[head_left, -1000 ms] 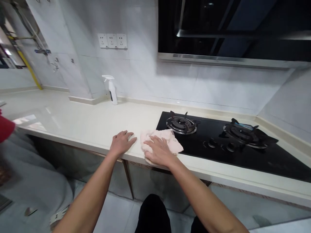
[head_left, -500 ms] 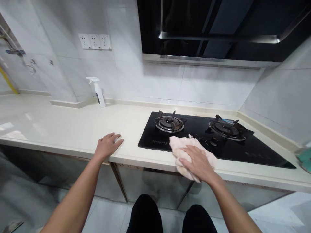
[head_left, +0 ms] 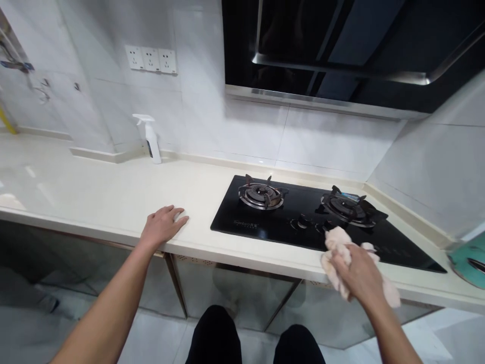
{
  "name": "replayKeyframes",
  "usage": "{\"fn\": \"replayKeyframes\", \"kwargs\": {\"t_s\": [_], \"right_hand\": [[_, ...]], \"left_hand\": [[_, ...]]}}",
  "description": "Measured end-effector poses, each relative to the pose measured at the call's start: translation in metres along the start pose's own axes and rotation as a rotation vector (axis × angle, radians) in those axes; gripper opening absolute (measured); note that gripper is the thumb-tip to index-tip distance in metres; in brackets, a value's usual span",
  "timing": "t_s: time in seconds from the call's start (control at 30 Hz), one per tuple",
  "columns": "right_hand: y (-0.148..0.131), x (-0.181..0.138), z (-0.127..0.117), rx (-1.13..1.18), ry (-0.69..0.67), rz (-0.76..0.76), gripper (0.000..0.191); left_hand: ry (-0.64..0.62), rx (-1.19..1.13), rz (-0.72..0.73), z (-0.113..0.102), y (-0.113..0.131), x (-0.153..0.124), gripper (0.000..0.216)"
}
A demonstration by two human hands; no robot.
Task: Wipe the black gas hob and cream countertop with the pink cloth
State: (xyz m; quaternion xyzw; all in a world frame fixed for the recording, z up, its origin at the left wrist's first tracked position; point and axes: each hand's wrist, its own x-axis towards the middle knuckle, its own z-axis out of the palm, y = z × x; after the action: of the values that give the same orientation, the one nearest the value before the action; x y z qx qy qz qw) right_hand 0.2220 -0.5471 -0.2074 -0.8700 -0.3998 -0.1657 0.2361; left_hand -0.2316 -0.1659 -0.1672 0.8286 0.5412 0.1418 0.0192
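Note:
My right hand [head_left: 358, 270] grips a crumpled pale pink cloth [head_left: 337, 240] at the front edge of the black gas stove [head_left: 280, 227]. Part of the cloth lies over the stove's front rim, and part hangs past the counter edge. Flat on the cream countertop [head_left: 113, 202] rests my left hand [head_left: 162, 225], left of the stove, fingers stretched out and holding nothing. Two burners, the left burner [head_left: 261, 194] and the right burner [head_left: 350, 208], carry dark pan supports. Control knobs [head_left: 303, 221] stand between them, near the cloth.
A white spray bottle [head_left: 152, 141] stands against the back wall. Above the stove hangs a black range hood [head_left: 341, 45]. A green round object [head_left: 470, 260] sits at the counter's right end. Wall sockets [head_left: 151, 59] are at upper left. Cabinets [head_left: 235, 293] run below the counter.
My right hand has moved right with the cloth along the stove's front edge, uncovering the left knob. My left hand stays on the counter. The view has shifted slightly.

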Motion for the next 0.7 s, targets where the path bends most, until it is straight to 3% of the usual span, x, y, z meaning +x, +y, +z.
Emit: {"fn": "replayKeyframes", "kwargs": {"t_s": [0.17,0.3,0.4,0.53,0.7], "right_hand": [[-0.105,-0.011,0.009,0.244,-0.109,-0.291,0.039],[-0.156,0.008,0.019,0.325,-0.233,-0.409,0.033],[-0.168,0.040,0.034,0.323,-0.201,-0.300,0.030],[-0.164,0.090,0.049,0.346,-0.078,-0.099,0.028],[-0.147,0.158,0.034,0.350,0.101,0.079,0.042]], "left_hand": [[-0.002,-0.006,0.001,0.000,0.000,-0.001,0.061],[0.011,-0.003,0.013,0.001,0.000,-0.003,0.058],[0.023,-0.013,0.017,0.000,0.000,-0.003,0.057],[0.030,-0.017,0.010,0.001,-0.002,-0.003,0.054],[0.060,-0.031,0.010,0.003,-0.003,-0.002,0.051]]}}
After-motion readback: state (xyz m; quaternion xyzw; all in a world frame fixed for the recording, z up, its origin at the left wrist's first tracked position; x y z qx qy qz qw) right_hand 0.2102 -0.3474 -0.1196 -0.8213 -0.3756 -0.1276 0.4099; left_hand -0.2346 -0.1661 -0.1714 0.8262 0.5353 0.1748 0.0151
